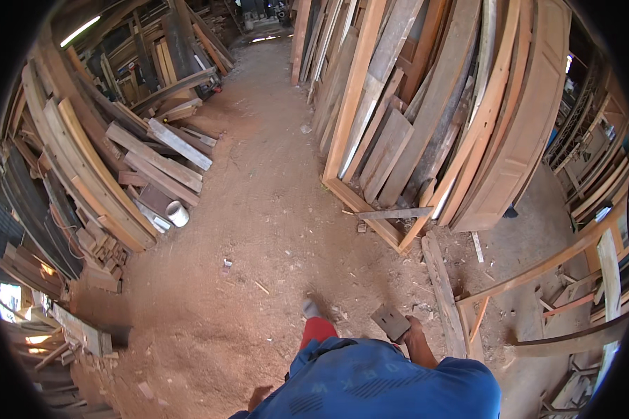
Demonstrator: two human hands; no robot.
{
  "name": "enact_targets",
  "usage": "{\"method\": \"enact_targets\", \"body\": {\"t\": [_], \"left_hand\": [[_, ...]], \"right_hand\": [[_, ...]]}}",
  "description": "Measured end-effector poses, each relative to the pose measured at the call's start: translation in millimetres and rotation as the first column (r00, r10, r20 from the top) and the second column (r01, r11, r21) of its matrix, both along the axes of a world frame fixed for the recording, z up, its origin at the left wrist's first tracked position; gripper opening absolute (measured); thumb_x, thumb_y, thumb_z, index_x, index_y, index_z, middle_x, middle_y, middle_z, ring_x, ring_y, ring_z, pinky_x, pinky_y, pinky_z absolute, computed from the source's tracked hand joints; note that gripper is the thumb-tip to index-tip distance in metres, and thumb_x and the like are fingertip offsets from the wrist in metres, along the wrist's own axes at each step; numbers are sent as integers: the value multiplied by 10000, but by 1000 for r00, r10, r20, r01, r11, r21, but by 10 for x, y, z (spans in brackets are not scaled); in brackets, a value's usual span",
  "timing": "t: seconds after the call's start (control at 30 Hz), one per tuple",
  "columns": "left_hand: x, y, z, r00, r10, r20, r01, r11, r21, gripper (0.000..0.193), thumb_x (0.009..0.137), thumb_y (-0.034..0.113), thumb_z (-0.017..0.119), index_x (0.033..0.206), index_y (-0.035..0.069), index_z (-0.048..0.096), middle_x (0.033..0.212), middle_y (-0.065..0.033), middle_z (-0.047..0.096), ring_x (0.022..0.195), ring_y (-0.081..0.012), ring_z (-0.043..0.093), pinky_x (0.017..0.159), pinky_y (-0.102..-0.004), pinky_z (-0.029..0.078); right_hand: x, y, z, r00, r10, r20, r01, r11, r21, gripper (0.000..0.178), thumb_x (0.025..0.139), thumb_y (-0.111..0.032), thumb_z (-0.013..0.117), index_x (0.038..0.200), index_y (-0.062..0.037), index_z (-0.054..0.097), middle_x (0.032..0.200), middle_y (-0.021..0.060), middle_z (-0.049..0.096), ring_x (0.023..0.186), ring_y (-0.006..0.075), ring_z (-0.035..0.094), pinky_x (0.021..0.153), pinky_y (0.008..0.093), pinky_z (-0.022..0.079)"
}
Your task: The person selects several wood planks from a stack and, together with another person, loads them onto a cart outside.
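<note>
My right hand (414, 329) is closed on the edge of a short grey-brown wooden block (390, 322), held out beside my body at the right. Two small dark slots or holes show on the block's upper face. My left hand (260, 395) hangs low at my left side, largely hidden by my blue shirt. Its fingers are too obscured to read, and nothing can be made out in it.
Boards and a panelled door (521, 133) lean upright ahead right, behind a wooden frame (360, 199) on the dirt floor. A plank (442, 293) lies at my right. Timber piles (164, 157) and a white bucket (177, 214) line the left. A dirt aisle (258, 126) runs between.
</note>
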State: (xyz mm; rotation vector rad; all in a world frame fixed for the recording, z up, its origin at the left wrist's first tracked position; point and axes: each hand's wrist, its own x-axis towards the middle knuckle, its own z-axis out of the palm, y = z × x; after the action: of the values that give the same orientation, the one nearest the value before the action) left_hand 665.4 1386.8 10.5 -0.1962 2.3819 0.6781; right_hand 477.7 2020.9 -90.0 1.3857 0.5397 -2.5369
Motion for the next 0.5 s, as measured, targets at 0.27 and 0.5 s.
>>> {"method": "enact_targets", "body": {"t": [0.27, 0.5], "left_hand": [[-3038, -713, -307, 738, 615, 277, -647, 762, 30, 349, 901, 362, 643, 1065, 56, 678, 979, -183, 684, 885, -328, 652, 729, -448, 509], [-7244, -1223, 946, 831, 392, -394, -340, 919, 198, 482, 914, 387, 629, 1242, 37, 579, 1168, -234, 638, 1135, -362, 610, 952, -428, 482]], "right_hand": [[-2510, -818, 978, 989, 21, 144, -76, 917, 392, 453, 959, -247, 372, 1303, 4, 525, 1251, 195, 616, 1122, 348, 611, 930, 493, 496], [-4734, -1205, 946, 969, 232, -85, -238, 968, -73, 473, 988, -278, 272, 1237, 25, 536, 1165, 189, 646, 1064, 352, 635, 914, 486, 511]]}}
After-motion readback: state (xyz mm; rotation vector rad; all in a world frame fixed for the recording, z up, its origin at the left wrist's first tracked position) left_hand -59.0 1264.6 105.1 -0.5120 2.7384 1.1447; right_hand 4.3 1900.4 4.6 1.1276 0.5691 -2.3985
